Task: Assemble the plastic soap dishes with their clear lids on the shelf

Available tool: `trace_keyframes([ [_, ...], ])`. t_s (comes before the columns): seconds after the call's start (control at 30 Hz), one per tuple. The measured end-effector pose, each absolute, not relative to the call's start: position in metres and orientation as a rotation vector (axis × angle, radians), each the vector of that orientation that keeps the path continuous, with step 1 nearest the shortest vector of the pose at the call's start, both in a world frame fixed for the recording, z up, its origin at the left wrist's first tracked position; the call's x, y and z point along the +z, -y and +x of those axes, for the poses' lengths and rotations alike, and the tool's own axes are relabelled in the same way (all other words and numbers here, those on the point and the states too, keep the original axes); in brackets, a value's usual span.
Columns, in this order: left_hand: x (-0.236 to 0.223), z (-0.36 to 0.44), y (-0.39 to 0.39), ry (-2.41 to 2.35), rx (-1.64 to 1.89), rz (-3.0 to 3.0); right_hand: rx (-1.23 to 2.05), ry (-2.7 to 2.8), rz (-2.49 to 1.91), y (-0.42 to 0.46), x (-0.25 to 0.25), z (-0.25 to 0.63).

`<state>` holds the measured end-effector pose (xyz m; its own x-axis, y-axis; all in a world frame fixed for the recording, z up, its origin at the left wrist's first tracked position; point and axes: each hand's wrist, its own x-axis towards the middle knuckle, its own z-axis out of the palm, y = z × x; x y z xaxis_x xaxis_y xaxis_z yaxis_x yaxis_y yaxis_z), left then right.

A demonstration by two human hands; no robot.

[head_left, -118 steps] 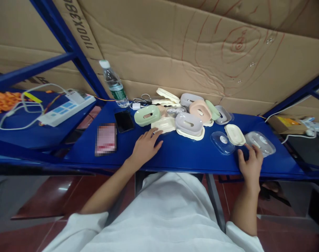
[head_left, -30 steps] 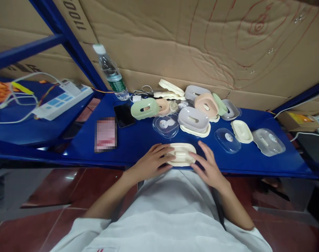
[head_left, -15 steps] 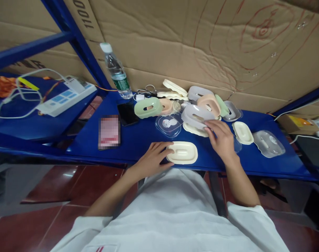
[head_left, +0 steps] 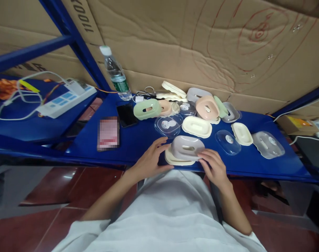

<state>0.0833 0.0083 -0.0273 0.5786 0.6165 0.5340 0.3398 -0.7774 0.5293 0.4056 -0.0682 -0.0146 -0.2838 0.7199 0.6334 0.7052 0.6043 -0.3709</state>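
My right hand [head_left: 214, 167] grips the right end of a grey oval soap dish [head_left: 187, 147] with a slot in its floor. The dish is over a cream oval base [head_left: 172, 160] at the table's front edge, covering much of it; whether the two touch I cannot tell. At the base's left end is my left hand [head_left: 150, 160], thumb and fingers spread apart around it. Behind the dish lie another cream base [head_left: 197, 126] and a clear plastic lid [head_left: 168, 125]. A second clear lid [head_left: 228, 142] lies beyond my right hand.
A green dish [head_left: 147, 108], a peach dish [head_left: 208, 106] and stacked cream pieces [head_left: 172, 91] crowd the back. To the right are a cream base [head_left: 242, 133] and a grey translucent piece [head_left: 269, 144]. A phone [head_left: 127, 114] and a water bottle [head_left: 119, 78] stand left, near a power strip [head_left: 67, 101].
My right hand has brought the grey dish forward and left, from the cream base behind to above the front one. My left hand stays by the front base, its fingers spread off its top.
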Motion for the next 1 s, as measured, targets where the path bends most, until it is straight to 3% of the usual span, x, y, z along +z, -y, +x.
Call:
trace_keyframes([
  [0.2,-0.021,0.086,-0.007,-0.826,0.729,2.593,0.025,2.133,-1.118,0.068,-0.023,0.396],
  [0.73,-0.036,0.087,-0.010,-0.784,0.909,2.705,-0.026,2.355,-1.162,0.068,-0.022,0.384],
  [1.0,-0.001,0.067,-0.026,-0.949,0.944,2.680,-0.013,2.349,-1.180,0.068,-0.023,0.385],
])
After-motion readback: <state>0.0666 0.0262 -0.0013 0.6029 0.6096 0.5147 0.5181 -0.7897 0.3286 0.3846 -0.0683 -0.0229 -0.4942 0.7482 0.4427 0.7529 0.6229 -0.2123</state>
